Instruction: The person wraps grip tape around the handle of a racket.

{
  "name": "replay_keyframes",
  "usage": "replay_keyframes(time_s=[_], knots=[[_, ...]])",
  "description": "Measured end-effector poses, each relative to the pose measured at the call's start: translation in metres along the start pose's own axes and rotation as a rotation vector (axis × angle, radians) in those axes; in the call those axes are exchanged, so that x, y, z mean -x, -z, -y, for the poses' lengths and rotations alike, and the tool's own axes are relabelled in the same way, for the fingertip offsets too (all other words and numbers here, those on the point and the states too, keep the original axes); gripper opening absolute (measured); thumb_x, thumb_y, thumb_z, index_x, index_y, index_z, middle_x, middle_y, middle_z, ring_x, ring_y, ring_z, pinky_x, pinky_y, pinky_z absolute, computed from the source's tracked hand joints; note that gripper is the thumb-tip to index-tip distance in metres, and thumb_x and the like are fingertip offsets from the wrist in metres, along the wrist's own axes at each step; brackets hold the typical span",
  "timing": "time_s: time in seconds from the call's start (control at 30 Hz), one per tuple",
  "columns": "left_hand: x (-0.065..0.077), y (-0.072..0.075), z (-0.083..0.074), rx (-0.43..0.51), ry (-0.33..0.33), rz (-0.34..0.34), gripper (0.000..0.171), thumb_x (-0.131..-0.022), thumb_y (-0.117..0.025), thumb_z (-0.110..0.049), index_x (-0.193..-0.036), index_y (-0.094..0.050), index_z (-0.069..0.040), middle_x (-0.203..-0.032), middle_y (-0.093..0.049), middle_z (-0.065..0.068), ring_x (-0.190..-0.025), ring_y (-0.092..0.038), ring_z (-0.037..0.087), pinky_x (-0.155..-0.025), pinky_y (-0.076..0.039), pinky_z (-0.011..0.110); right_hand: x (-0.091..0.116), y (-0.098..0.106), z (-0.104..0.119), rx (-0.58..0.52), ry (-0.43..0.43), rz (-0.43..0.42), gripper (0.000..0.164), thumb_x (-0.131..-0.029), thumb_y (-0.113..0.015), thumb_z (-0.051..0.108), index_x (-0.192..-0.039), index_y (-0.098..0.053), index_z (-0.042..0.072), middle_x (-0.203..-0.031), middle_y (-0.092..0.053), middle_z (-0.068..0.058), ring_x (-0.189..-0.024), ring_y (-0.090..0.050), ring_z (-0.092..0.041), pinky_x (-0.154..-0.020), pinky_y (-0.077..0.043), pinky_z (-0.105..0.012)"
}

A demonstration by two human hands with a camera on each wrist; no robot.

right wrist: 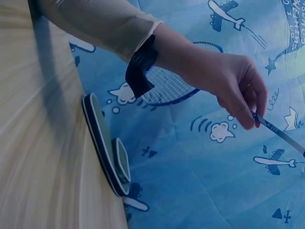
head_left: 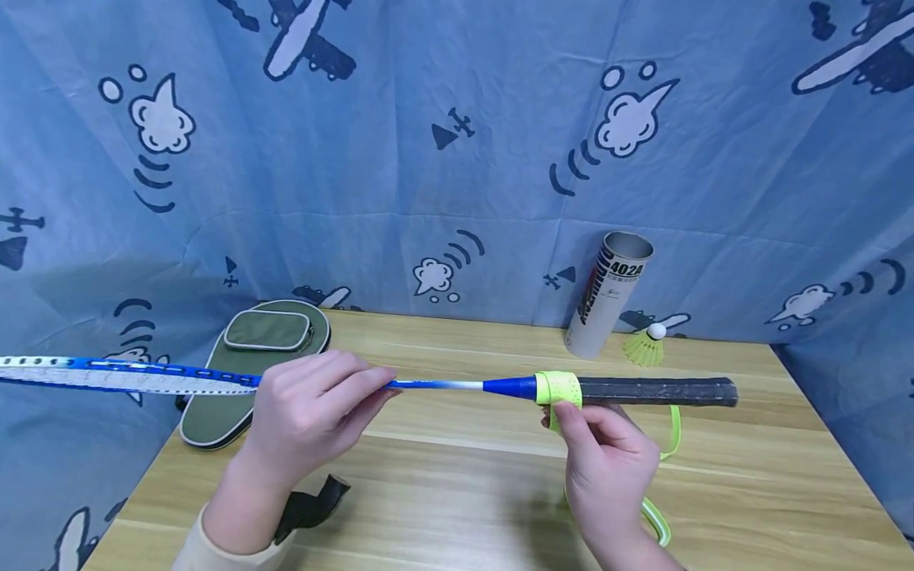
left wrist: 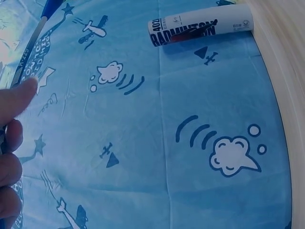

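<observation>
A blue and white badminton racket (head_left: 443,385) is held level above the table, its strung head toward the left. My left hand (head_left: 307,412) grips the shaft near the head; in the right wrist view the thumb and fingers of the left hand (right wrist: 243,90) pinch it. Bright yellow-green grip tape (head_left: 558,387) goes round the top of the black handle (head_left: 657,391), next to the blue cone. Under the handle, my right hand (head_left: 610,468) pinches the tape between thumb and fingers. A loose length of tape (head_left: 674,432) hangs behind the right hand, partly hidden by it.
A white badminton tube (head_left: 607,297) stands at the back of the wooden table (head_left: 443,507), beside a yellow shuttlecock (head_left: 646,346). Toward the back left lies a green racket-shaped case (head_left: 221,408). Behind the table hangs a blue printed cloth (head_left: 457,159).
</observation>
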State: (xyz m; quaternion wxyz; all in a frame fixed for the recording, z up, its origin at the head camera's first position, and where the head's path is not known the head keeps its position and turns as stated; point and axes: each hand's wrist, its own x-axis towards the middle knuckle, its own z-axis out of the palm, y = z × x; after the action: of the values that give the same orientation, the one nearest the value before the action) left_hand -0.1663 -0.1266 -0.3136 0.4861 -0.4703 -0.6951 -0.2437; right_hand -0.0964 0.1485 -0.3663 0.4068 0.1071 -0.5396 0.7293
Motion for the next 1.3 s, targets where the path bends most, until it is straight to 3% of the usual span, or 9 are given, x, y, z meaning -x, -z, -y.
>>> replay_keyframes(time_s=[0.13, 0.27, 0.4, 0.53, 0.7, 0.87, 1.03, 1.3], knots=[[0.0017, 0.0026, 0.0011, 0.016, 0.018, 0.025, 0.020, -0.102, -0.065, -0.017, -0.090, -0.080, -0.010, -0.072, -0.067, -0.003, -0.056, -0.060, 0.012, -0.048, -0.049, 0.027, 0.0000, 0.0002, -0.0021, -0.134, 0.028, 0.079, 0.022, -0.086, -0.056, -0.030, -0.081, -0.071, -0.015, -0.083, -0.076, -0.011, -0.073, -0.077, -0.020, -0.071, -0.061, -0.023], [0.0023, 0.0041, 0.0034, 0.029, 0.026, 0.043, 0.021, -0.103, -0.065, -0.018, -0.092, -0.081, -0.010, -0.071, -0.067, -0.004, -0.057, -0.060, 0.012, -0.048, -0.049, 0.028, -0.0004, 0.0011, -0.0027, -0.229, 0.052, 0.177, 0.023, -0.086, -0.048, -0.033, -0.088, -0.067, -0.021, -0.093, -0.076, -0.018, -0.089, -0.078, -0.028, -0.082, -0.063, -0.035], [0.0023, 0.0050, 0.0053, 0.043, 0.015, 0.049, 0.020, -0.102, -0.065, -0.019, -0.093, -0.080, -0.009, -0.072, -0.067, -0.004, -0.057, -0.060, 0.011, -0.049, -0.049, 0.027, -0.0007, 0.0014, -0.0015, -0.156, 0.061, 0.154, 0.021, -0.085, -0.051, -0.032, -0.084, -0.068, -0.019, -0.090, -0.078, -0.015, -0.089, -0.079, -0.025, -0.080, -0.062, -0.029], [0.0014, 0.0048, 0.0056, 0.043, 0.008, 0.053, 0.021, -0.102, -0.067, -0.022, -0.093, -0.079, -0.009, -0.072, -0.067, -0.005, -0.057, -0.060, 0.009, -0.049, -0.050, 0.026, -0.0007, 0.0024, -0.0010, -0.015, 0.063, 0.078, 0.021, -0.083, -0.058, -0.028, -0.079, -0.071, -0.013, -0.082, -0.078, -0.007, -0.075, -0.078, -0.014, -0.068, -0.058, -0.017], [-0.0013, 0.0032, 0.0030, -0.017, 0.022, 0.042, 0.023, -0.103, -0.066, -0.024, -0.090, -0.080, -0.010, -0.073, -0.068, -0.004, -0.057, -0.059, 0.013, -0.050, -0.048, 0.029, -0.0026, 0.0025, -0.0021, 0.072, 0.078, 0.020, 0.018, -0.083, -0.064, -0.025, -0.077, -0.073, -0.011, -0.078, -0.078, -0.003, -0.068, -0.074, -0.008, -0.059, -0.052, -0.012], [-0.0051, 0.0002, -0.0006, -0.081, 0.063, -0.014, 0.026, -0.103, -0.066, -0.026, -0.087, -0.080, -0.010, -0.075, -0.068, -0.001, -0.058, -0.054, 0.017, -0.051, -0.042, 0.029, -0.0031, 0.0027, -0.0009, 0.022, 0.046, 0.055, 0.017, -0.084, -0.062, -0.027, -0.083, -0.072, -0.014, -0.085, -0.078, -0.007, -0.075, -0.077, -0.013, -0.068, -0.058, -0.016], [-0.0049, -0.0004, -0.0003, -0.042, 0.054, -0.031, 0.026, -0.102, -0.067, -0.024, -0.086, -0.078, -0.008, -0.074, -0.068, -0.001, -0.059, -0.057, 0.017, -0.051, -0.046, 0.029, -0.0012, 0.0039, 0.0012, -0.065, 0.016, 0.143, 0.023, -0.083, -0.054, -0.032, -0.094, -0.068, -0.018, -0.099, -0.078, -0.013, -0.085, -0.078, -0.020, -0.083, -0.061, -0.024], [-0.0010, 0.0036, 0.0031, 0.017, 0.037, 0.011, 0.023, -0.101, -0.065, -0.020, -0.089, -0.079, -0.007, -0.076, -0.069, -0.001, -0.059, -0.060, 0.013, -0.050, -0.048, 0.026, -0.0004, 0.0023, -0.0003, -0.100, 0.017, 0.137, 0.020, -0.085, -0.054, -0.032, -0.086, -0.068, -0.018, -0.094, -0.076, -0.012, -0.080, -0.077, -0.020, -0.079, -0.061, -0.025]])
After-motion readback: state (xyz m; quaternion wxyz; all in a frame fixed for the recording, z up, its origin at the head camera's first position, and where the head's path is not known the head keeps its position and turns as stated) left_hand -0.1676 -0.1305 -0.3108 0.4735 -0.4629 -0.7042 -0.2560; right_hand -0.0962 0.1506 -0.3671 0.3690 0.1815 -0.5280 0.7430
